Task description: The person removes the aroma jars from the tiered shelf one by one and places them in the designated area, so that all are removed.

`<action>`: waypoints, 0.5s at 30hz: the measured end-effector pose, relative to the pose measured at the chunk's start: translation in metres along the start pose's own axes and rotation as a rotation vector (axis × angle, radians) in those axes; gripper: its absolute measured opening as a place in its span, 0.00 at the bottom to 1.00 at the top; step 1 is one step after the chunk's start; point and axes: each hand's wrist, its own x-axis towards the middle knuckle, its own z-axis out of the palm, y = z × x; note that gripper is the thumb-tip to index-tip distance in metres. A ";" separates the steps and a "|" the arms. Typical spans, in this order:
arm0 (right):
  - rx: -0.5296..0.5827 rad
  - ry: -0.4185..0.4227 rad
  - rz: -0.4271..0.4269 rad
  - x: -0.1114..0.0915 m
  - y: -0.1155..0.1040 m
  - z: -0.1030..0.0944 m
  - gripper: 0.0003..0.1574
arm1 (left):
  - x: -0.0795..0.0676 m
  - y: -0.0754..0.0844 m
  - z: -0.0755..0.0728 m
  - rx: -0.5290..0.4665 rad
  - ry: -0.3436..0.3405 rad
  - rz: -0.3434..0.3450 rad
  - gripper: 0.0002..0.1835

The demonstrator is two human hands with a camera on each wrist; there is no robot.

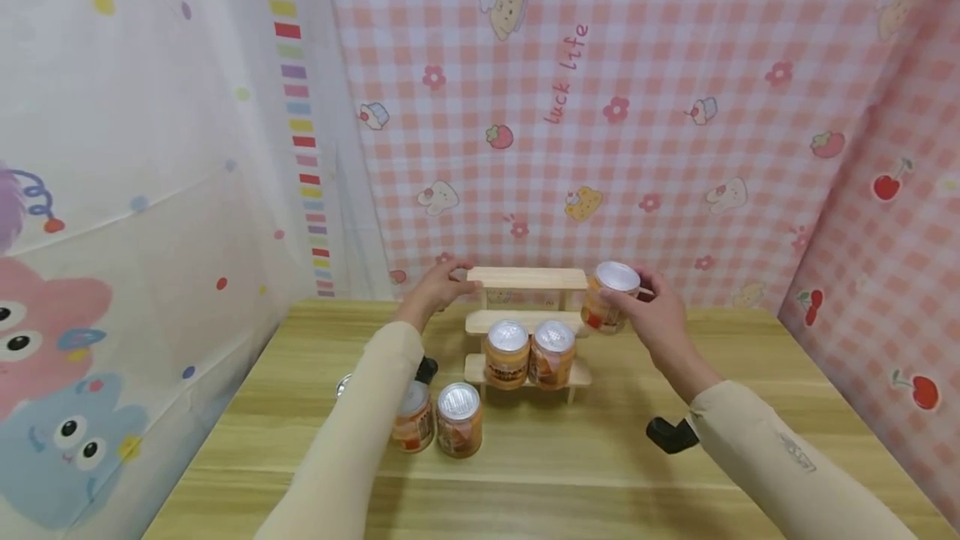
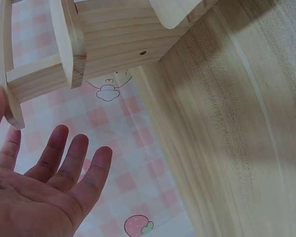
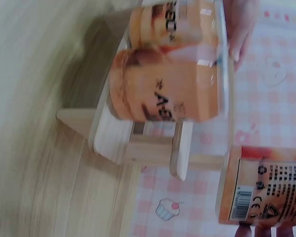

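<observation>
A small three-step wooden display rack [image 1: 528, 277] stands at the back of the table. At the left end of its top step, my left hand [image 1: 437, 286] pinches the board between thumb and index finger, the other fingers spread loosely. My right hand [image 1: 660, 315] grips an orange can with a silver lid [image 1: 609, 298], raised beside the rack's right end near the upper steps. In the right wrist view this can [image 3: 266, 190] shows a barcode. Two similar cans, a left one [image 1: 507, 357] and a right one [image 1: 552, 357], stand side by side on the lowest step.
On the wooden table [image 1: 555, 457], two more orange cans, one [image 1: 459, 422] beside the other [image 1: 413, 419], stand front-left of the rack. A silver rim [image 1: 342, 385] shows partly behind the left sleeve. Checked pink cloth [image 1: 645, 157] hangs behind; a white patterned cloth [image 1: 150, 148] hangs at left.
</observation>
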 end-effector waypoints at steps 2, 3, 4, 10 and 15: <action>0.003 -0.018 -0.003 -0.008 0.000 -0.005 0.43 | 0.000 0.000 0.001 0.010 0.000 -0.002 0.26; 0.000 -0.028 -0.005 -0.012 0.000 -0.007 0.43 | 0.000 0.000 0.002 0.014 -0.002 -0.003 0.26; -0.004 -0.040 -0.009 -0.017 0.000 -0.010 0.43 | 0.000 -0.001 0.003 0.017 -0.003 -0.003 0.26; 0.002 -0.121 -0.022 -0.048 -0.001 -0.016 0.43 | 0.001 -0.002 0.002 0.005 -0.002 0.005 0.27; -0.019 -0.141 0.000 -0.072 0.000 -0.013 0.42 | 0.002 -0.001 0.000 -0.014 -0.010 -0.012 0.27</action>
